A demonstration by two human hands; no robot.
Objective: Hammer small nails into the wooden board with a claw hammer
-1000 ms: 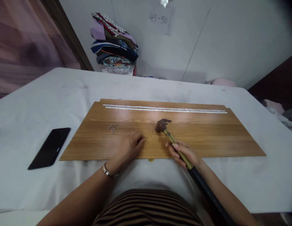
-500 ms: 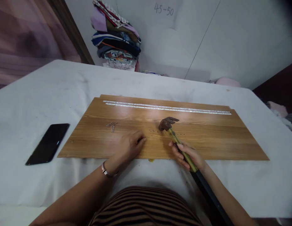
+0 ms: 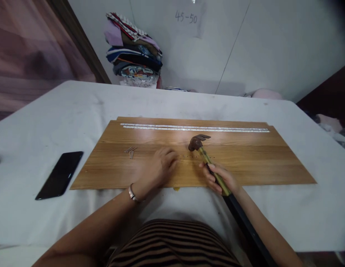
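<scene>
My right hand (image 3: 218,178) is wrapped around the handle of a claw hammer (image 3: 208,161), whose rusty head tilts just above the wooden board (image 3: 258,163). Left of the hammer head, my left hand (image 3: 162,165) is over the board with its fingers curled together. Whatever those fingers may hold is hidden, and the hand is slightly blurred. A row of small dark holes or nail heads (image 3: 196,157) runs across the board between and beyond the hands. Several loose nails (image 3: 131,151) lie in a small group on the board's left part.
Two white measuring strips (image 3: 194,128) run along the board's far side. A black phone (image 3: 60,175) lies left of the board on the white-covered table (image 3: 91,100). Folded clothes (image 3: 136,52) are stacked behind the table by the wall.
My left hand has shifted slightly right and away from me, towards the row of marks. The hammer stays in my right hand at nearly the same place. The camera view has tilted a little.
</scene>
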